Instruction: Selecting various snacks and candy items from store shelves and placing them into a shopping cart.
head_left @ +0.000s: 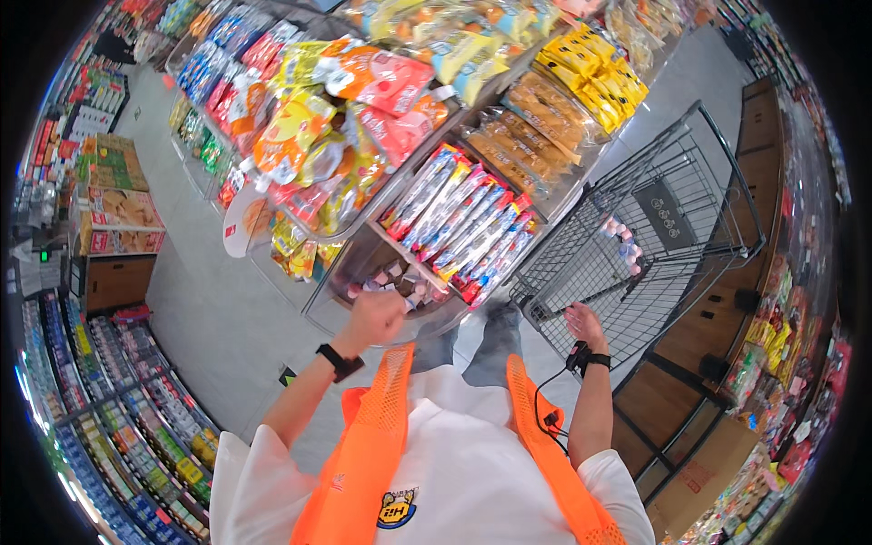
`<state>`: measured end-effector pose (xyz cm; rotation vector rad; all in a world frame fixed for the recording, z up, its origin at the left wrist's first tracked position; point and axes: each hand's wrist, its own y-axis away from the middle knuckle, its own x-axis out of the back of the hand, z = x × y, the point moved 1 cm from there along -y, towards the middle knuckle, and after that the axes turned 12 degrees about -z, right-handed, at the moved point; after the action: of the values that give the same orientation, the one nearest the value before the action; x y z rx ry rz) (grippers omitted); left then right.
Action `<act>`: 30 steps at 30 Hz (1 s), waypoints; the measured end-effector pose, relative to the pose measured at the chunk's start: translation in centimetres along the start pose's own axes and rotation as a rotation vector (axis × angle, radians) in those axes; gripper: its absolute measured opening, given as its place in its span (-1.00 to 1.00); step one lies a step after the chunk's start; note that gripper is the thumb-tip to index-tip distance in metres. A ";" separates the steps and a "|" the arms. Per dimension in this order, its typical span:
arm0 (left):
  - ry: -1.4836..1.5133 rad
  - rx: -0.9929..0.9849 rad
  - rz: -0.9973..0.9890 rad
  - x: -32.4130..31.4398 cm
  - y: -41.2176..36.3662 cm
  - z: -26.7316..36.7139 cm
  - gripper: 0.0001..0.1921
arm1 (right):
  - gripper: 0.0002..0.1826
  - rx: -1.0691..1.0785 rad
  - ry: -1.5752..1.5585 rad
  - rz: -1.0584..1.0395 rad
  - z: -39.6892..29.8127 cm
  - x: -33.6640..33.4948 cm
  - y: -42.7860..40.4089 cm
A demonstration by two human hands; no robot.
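My left hand [377, 318] is over the near edge of a clear display bin [320, 300], its fingers curled beside small pink and white cups [422, 293]; whether it grips one is hidden. My right hand [584, 323] is at the near side of a metal wire shopping cart [654, 238], fingers apart and holding nothing. Inside the cart lies a small cluster of pink, white and bluish pieces [623, 244]. Behind my left hand, long stick-shaped snack packets [463, 221] fill a compartment.
Spouted pouches [293, 139] are heaped at upper left, with brown packets [538, 129] and yellow packets [593, 68] at upper right. Stocked shelves [122, 395] stand on the left. Wooden cabinets [722, 306] line the right, near a cardboard box [705, 477].
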<state>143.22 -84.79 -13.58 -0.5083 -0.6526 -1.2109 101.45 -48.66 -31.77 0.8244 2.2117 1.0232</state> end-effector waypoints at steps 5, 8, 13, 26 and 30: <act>-0.018 0.340 -0.017 -3.3 3.1 -12.3 -0.49 | -0.55 -0.044 0.156 -0.026 0.8 -4.0 2.3; 0.109 0.592 -0.269 -3.4 1.4 -14.4 -0.12 | -0.56 -0.106 0.288 0.024 1.7 -5.5 3.5; -0.034 0.787 -0.593 -8.3 2.1 -16.7 0.06 | -0.63 -0.127 0.378 0.010 4.4 -7.9 5.3; -0.219 0.885 -0.743 -10.2 3.6 -19.1 0.02 | -0.67 0.022 0.170 0.183 8.3 -7.8 6.8; -0.075 0.872 -0.540 -10.8 3.7 -19.9 0.05 | -0.66 -0.008 0.286 0.149 7.3 -8.6 6.7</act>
<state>148.15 -89.73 -35.41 0.3838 -1.3419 -1.2581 114.16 -48.04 -28.49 0.8977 2.4085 1.2895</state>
